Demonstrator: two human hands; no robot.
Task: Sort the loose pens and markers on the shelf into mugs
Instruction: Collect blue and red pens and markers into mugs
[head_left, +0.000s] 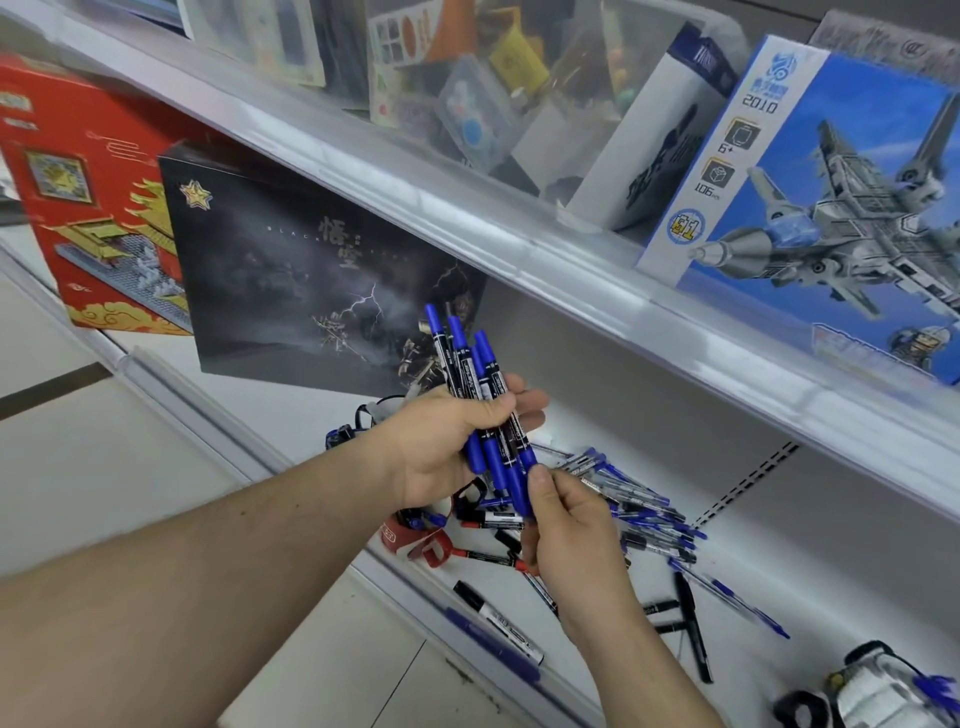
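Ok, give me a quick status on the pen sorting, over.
Left hand grips blue marker bundle. Right hand pinches bundle's lower caps. Loose pens on shelf; red mug below hands. Nothing blocking.

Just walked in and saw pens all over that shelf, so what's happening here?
A person is gathering blue markers: the left hand grips a bundle of blue markers, and the right hand pinches the lower end of one. Many loose pens lie on the white shelf, with a red mug tipped beside them. Sorting looks far from finished.
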